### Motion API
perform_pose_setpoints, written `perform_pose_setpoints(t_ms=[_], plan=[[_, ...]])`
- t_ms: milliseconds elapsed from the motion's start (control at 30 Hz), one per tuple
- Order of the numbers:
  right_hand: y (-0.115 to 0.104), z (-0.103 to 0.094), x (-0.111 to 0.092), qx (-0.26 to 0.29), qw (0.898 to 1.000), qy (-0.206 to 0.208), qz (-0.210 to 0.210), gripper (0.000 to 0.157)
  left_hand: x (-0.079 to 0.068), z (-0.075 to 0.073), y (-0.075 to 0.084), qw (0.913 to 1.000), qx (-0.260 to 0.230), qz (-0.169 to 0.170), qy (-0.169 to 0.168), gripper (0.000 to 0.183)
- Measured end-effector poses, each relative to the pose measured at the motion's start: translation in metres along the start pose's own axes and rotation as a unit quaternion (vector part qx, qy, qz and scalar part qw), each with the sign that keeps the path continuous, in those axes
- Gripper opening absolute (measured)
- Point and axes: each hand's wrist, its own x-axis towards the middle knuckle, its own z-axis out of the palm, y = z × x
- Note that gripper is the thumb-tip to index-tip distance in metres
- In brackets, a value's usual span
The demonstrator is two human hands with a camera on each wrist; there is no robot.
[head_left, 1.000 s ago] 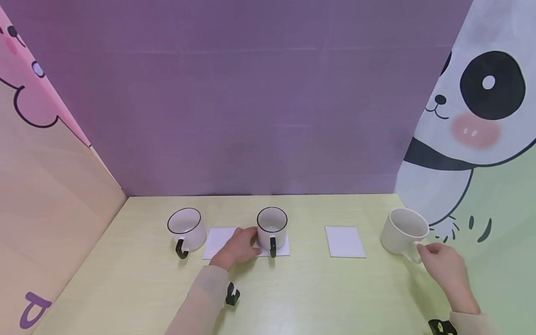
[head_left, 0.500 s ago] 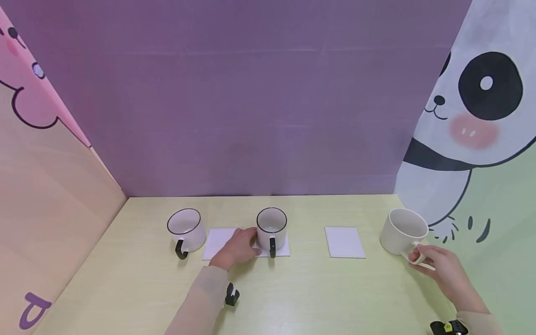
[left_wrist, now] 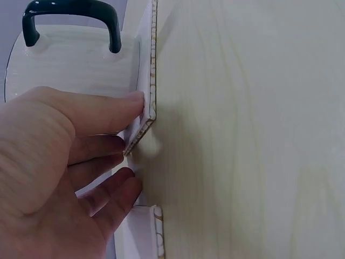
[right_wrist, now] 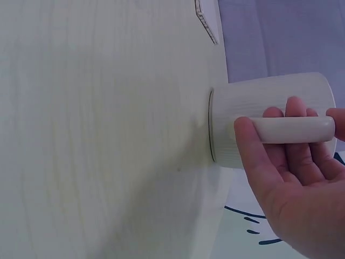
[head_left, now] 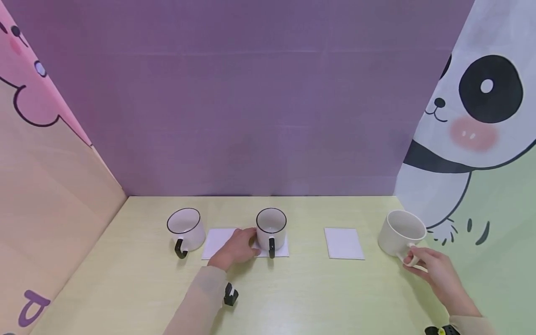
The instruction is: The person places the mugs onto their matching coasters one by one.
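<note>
In the head view my left hand (head_left: 235,250) holds the left side of a white mug (head_left: 263,239) with a black rim and black handle. This mug stands upright on a white square coaster (head_left: 284,250); in the left wrist view my thumb (left_wrist: 110,112) lies along its base at the coaster's corner. At the far right, my right hand (head_left: 437,275) grips the handle (right_wrist: 294,130) of an all-white mug (head_left: 391,240), some fingers through the loop. That mug is upright at the table's right side.
Another black-rimmed mug (head_left: 194,238) stands on the pale wooden table (head_left: 310,298) at the left. A white coaster (head_left: 215,241) lies beside it, partly behind my left hand. A third coaster (head_left: 344,243) lies right of centre. Purple cloth (head_left: 259,116) rises behind.
My right hand has shifted from pinching the white mug's handle to putting fingers through it. The mug has barely moved. My left hand stays at the middle mug.
</note>
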Motion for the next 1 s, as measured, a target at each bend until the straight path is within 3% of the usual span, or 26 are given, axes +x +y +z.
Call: perform_pose_setpoints(t_ms=[167,267,400,567,700,867,1000], plan=[[0.002,0.002,0.000,0.019,1.000,0.005,-0.005,0.031,-0.004,-0.006,0.005,0.9995,-0.022,-0.022,-0.003,0.053],[0.003,0.001,0.000,0.023,1.000,0.008,-0.005,0.032,-0.008,-0.012,0.012,0.9993,-0.009,-0.034,0.014,0.050],[0.003,0.001,0.001,0.019,1.000,0.008,0.001,0.032,-0.017,-0.022,0.023,0.9965,0.033,-0.037,0.068,0.038],[0.000,0.001,0.001,0.010,1.000,0.007,0.011,0.033,-0.030,-0.034,0.041,0.9853,0.058,-0.018,0.160,0.026],[-0.002,0.001,0.001,0.006,1.000,0.008,0.015,0.032,-0.036,-0.038,0.051,0.9648,0.057,0.017,0.256,0.019],[0.000,0.002,0.000,0.009,1.000,0.012,0.018,0.031,-0.035,-0.038,0.059,0.9218,0.040,0.104,0.371,0.014],[-0.001,0.004,0.000,0.004,1.000,0.019,0.021,0.031,-0.031,-0.036,0.065,0.8883,0.030,0.181,0.421,0.013]])
